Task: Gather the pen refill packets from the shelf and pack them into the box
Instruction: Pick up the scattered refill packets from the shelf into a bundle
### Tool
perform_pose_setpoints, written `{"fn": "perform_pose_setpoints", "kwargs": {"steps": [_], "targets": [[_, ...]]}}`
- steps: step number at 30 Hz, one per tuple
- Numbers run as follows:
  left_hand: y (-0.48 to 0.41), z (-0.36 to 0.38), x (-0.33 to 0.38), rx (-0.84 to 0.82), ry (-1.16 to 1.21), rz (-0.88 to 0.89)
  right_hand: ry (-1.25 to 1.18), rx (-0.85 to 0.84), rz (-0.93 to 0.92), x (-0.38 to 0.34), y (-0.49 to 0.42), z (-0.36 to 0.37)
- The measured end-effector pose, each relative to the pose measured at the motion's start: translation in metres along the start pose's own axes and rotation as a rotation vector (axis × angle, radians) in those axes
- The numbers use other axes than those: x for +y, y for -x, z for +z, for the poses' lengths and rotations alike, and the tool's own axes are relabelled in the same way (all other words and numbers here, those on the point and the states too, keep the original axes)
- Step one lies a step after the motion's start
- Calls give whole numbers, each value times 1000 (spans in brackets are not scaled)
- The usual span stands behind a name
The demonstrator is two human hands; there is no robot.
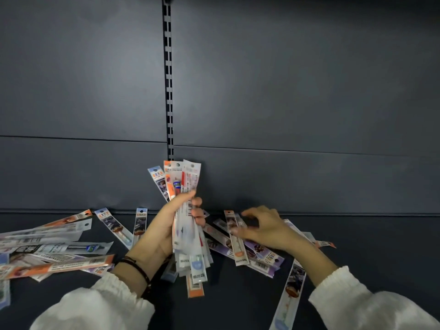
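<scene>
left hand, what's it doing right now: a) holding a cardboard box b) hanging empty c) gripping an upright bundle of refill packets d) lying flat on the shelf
c: the left hand has its fingers and thumb curled round a bundle of refill packets that stands upright above the shelf.
</scene>
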State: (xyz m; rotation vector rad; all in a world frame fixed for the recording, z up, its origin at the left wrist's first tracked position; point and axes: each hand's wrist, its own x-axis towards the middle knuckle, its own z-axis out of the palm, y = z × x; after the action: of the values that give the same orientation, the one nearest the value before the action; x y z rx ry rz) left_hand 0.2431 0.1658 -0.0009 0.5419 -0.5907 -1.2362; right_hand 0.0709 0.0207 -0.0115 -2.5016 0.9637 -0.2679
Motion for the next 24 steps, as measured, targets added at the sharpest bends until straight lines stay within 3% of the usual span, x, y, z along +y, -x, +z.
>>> {"fn": "perform_pose_setpoints", "kwargs": {"steps": [2,4,8,13,16,24], "targets": [[-1,-3,0,15,-10,11,162,-63,24,-2,2,3],[-2,-3,-3,17,-34,5,154,-83,21,-7,3,1],[-1,-2,-7,13,-66,-17,-182,-133,-24,-6,1,-4],[0,0,-7,37,-89,-25,-420,-187,33,1,-4,-11],[0,0,-8,53,-111,-21,-583,-96,26,-1,-3,-16],[0,-1,-13,155,-273,-50,-1310,155,-51,-19,0,-33]]}}
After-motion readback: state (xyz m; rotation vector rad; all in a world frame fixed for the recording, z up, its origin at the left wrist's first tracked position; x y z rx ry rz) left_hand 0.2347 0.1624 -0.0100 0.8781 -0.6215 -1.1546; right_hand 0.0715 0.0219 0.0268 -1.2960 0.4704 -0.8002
